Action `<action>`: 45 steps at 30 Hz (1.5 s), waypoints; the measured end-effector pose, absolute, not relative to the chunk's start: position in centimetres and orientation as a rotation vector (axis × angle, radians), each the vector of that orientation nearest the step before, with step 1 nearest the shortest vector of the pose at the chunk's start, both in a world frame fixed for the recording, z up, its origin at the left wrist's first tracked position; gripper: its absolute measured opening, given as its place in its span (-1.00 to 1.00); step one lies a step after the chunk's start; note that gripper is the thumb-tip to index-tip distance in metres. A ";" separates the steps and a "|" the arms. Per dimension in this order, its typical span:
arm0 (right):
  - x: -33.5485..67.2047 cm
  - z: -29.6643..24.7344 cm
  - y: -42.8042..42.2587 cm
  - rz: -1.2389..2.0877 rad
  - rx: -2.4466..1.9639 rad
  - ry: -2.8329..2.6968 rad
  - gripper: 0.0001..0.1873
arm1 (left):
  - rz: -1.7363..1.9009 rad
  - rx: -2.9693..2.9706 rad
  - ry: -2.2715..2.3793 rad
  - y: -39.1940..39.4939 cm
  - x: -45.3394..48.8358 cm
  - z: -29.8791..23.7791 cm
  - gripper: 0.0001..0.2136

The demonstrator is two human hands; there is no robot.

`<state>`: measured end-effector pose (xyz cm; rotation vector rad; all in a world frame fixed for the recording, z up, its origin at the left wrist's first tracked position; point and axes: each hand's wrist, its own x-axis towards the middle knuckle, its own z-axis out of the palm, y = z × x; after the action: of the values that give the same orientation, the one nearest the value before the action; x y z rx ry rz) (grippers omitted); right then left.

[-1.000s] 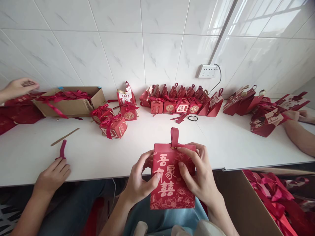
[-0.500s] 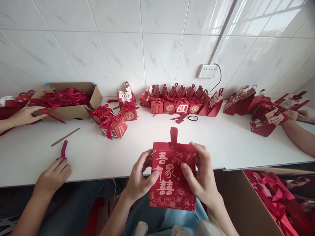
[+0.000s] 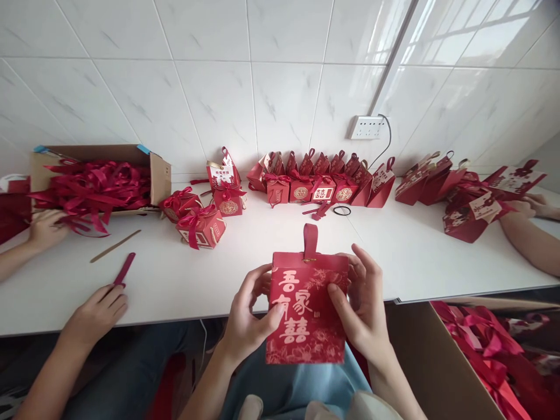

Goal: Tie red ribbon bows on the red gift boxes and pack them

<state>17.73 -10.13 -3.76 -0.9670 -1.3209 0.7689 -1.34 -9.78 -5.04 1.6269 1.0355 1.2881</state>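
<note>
Between my two hands is a red paper gift box (image 3: 308, 315) with pale pink lettering, flower prints and a ribbon loop (image 3: 310, 241) at its top. My left hand (image 3: 251, 312) grips its left side, thumb on the front and fingers behind. On the right side, my right hand (image 3: 363, 303) holds it with the thumb on the front face; the index finger is raised off the top right corner. The box is in front of the table's near edge, over my lap. Its back is hidden.
A row of red gift boxes (image 3: 324, 189) lines the wall; several more (image 3: 201, 226) stand left. A cardboard box (image 3: 161, 181) holds red ribbons. At right is an open carton (image 3: 420, 350) of red items. Co-workers' hands (image 3: 94, 312) are at left and right (image 3: 525, 207).
The box's lower edge has tipped up slightly, and my right index finger has lifted off its corner. At left, a co-worker's hand has pulled the ribbon box leftward and tilted it forward.
</note>
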 end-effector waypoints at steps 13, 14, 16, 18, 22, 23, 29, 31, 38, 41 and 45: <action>18.6 -7.1 -5.5 1.293 -0.670 -0.554 -0.63 | 1.235 2.025 1.253 -10.6 -0.9 -3.8 -0.28; 18.6 -7.0 -5.6 1.289 -0.670 -0.560 -0.63 | 1.247 1.989 1.234 -10.5 -0.9 -3.9 -0.30; 18.7 -6.7 -5.9 1.277 -0.694 -0.597 -0.64 | 1.294 1.820 1.184 -10.2 -1.0 -4.1 -0.30; 18.7 -6.4 -6.3 1.251 -0.757 -0.661 -0.67 | 1.335 1.495 1.116 -9.6 -1.1 -4.2 -0.35; 18.5 -5.0 -6.5 1.155 -0.907 -0.815 -0.70 | 1.102 0.759 0.888 -8.2 -0.7 -4.6 -0.55; 18.4 -4.6 -6.4 1.148 -0.952 -0.859 -0.68 | 1.016 0.617 0.829 -8.0 -0.5 -4.7 -0.59; 18.1 -2.8 -4.9 1.176 -1.218 -0.983 -0.59 | 0.885 0.269 0.725 -7.8 1.0 -5.5 -0.68; 18.5 -2.7 -5.1 1.165 -1.215 -0.994 -0.62 | 0.932 0.347 0.758 -7.8 1.0 -5.9 -0.65; 24.9 -3.9 -8.9 1.092 -1.119 -0.953 -0.71 | 1.027 1.054 0.755 -6.9 2.8 -7.6 -0.39; 28.9 -4.8 -11.9 0.910 -1.196 -0.843 -0.70 | 0.835 1.359 0.703 -6.1 5.3 -8.4 -0.40; 33.2 -5.3 -16.7 0.669 -1.314 -0.720 -0.66 | 0.568 1.880 0.759 -4.7 9.8 -9.9 -0.48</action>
<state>33.21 -16.69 -5.30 -1.3136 -0.7202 0.6687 9.76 -4.65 -9.90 1.8798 0.7594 0.5683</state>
